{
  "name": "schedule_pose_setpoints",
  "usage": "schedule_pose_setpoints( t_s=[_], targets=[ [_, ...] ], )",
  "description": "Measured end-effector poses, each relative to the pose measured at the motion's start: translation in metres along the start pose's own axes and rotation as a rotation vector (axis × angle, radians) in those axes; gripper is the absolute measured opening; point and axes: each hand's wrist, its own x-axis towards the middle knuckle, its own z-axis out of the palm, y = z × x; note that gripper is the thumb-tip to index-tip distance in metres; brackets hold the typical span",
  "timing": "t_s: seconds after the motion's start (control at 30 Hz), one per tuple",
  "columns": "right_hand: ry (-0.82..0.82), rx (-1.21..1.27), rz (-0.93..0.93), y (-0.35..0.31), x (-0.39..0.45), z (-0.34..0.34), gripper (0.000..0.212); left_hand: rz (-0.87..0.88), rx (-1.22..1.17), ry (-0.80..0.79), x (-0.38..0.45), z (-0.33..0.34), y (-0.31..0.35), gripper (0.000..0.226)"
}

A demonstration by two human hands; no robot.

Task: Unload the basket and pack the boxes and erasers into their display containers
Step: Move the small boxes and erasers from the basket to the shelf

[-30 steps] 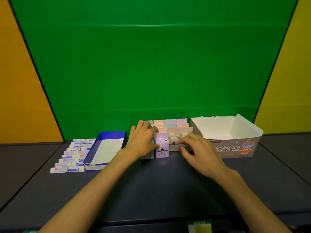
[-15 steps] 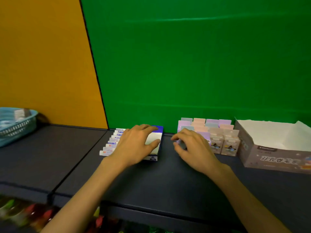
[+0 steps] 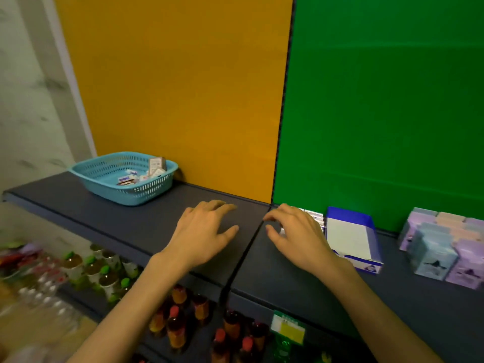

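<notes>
Teal basket [image 3: 115, 191] far left on shelf [image 3: 110, 221], few erasers and small boxes inside, well apart from both hands. Left hand [image 3: 203, 235] hovers over shelf, fingers spread, holding nothing. Right hand [image 3: 297, 235] loosely curled, empty, just in front of eraser row [image 3: 313, 214]. Blue display tray [image 3: 366, 224] beside it. Pastel boxes [image 3: 442, 244] far right. Print too blurry to read tbh.

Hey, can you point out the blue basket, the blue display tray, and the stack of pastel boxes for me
blue basket [image 3: 146, 191]: head view, on its front mesh wall.
blue display tray [image 3: 348, 215]: head view, on its blue back wall.
pastel boxes [image 3: 433, 255]: head view, on the front face of the pale blue box.
</notes>
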Motion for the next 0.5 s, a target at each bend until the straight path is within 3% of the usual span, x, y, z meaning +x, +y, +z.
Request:
schedule_pose_setpoints(
  t_s=[0.5],
  targets=[
    [-0.01, -0.061, -0.062, -0.164, 0.149, 0.09, 0.027, -0.119, 0.028, 0.086, -0.025, -0.055, -0.24, 0.057]
  ],
)
